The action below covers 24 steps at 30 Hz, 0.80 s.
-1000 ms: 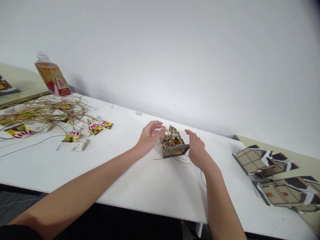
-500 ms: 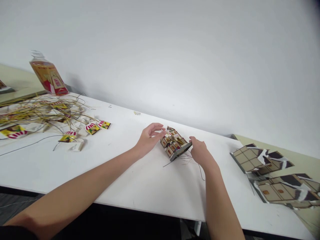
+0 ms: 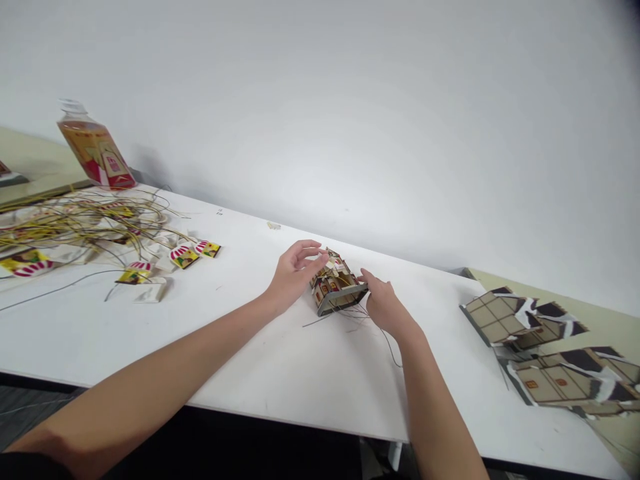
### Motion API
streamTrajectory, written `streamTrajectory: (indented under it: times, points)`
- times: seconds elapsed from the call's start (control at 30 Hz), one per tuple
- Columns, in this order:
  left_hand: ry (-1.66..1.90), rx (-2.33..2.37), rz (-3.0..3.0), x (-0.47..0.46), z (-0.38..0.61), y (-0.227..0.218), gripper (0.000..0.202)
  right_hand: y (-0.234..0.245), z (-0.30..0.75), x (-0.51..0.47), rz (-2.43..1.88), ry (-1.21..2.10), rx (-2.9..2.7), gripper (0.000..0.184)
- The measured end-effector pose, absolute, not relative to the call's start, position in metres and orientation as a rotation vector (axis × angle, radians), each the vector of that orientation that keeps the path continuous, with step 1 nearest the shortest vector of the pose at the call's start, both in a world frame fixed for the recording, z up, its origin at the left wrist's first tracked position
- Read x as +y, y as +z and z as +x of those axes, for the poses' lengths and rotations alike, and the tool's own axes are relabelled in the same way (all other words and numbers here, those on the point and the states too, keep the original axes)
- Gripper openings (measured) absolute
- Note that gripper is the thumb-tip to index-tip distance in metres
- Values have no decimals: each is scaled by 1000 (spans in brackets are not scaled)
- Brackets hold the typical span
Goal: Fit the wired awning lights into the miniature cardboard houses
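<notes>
In the middle of the table, a small model house with cream walls and brown trim leans over on its grey base. My left hand has its thumb and fingertips closed at the house's upper left side. At the base's right corner, my right hand grips the edge with its fingertips, partly hidden behind it. Thin dark wires trail from under the base onto the table. A small red-and-white piece shows on the house front.
On the left lies a tangle of yellow and black wires with small striped-awning pieces. A bottle of amber drink stands behind it. Two more model houses with white patches on dark roofs rest at right. A wall rises behind the table.
The model house has shifted slightly left and turned so its base faces me more. Both hands moved left with it, the right one farther.
</notes>
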<state>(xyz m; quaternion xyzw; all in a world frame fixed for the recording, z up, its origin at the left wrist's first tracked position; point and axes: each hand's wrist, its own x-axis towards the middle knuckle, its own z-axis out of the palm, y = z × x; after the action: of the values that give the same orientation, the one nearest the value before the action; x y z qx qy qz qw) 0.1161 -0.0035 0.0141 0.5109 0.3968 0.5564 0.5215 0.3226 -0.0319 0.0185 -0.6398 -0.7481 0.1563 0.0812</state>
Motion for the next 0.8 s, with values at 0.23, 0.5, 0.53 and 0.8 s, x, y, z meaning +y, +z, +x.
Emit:
streamTrajectory:
  times: [0.23,0.5,0.53,0.8]
  points:
    - [1348,952,1199,-5,115,17,45,30,327,-36,-2165,422,-2151,84]
    - [1314,1060,1398,-8,116,13,35,19,339,-28,-2451,224,-2133,70]
    - [1310,1069,1430,-9,117,13,34,15,343,-27,-2475,190,-2131,66]
    - [1263,1069,1602,-14,119,9,34,8,365,-27,-2640,-31,-2091,45]
